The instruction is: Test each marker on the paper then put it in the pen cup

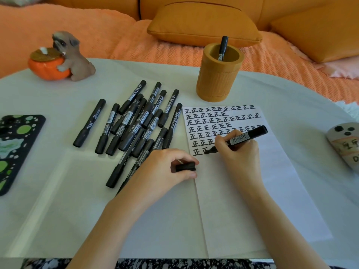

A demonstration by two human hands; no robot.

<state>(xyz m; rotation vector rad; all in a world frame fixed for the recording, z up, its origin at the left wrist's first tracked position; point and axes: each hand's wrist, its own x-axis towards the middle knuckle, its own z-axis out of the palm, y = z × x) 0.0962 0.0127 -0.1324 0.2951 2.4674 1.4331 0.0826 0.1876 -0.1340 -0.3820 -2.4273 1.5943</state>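
The right hand (238, 148) pinches an uncapped black marker (240, 138), tip touching the white paper (252, 181) at the lowest row of characters. The left hand (165, 167) grips its cap (185, 166) with curled fingers. The ribbed, cylindrical tan pen cup (217, 82) holds 1 marker (223, 48); a loose pile of markers (136, 121) lies left of the paper.

Stone (343, 144) cropped right, marker (223, 47) half hidden in cup (215, 82)
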